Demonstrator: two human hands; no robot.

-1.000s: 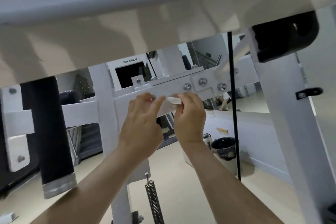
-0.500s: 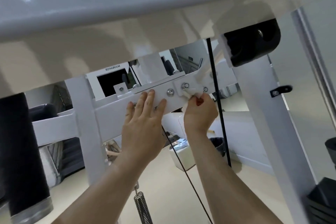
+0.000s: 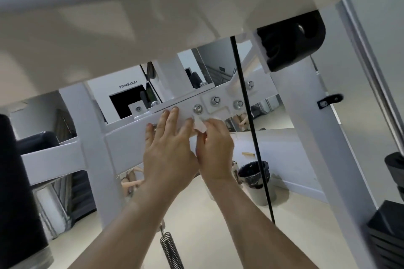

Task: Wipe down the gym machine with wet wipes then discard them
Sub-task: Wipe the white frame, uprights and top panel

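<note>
While left hand (image 3: 169, 148) lies flat, right hand (image 3: 215, 146) pinches crumpled wipe (image 3: 200, 125).

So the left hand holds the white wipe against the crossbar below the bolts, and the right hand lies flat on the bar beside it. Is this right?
Not quite: the hands are swapped. In the head view the right hand pinches the white wipe against the white crossbar just below the bolts, while the left hand lies flat on the bar beside it.
</note>
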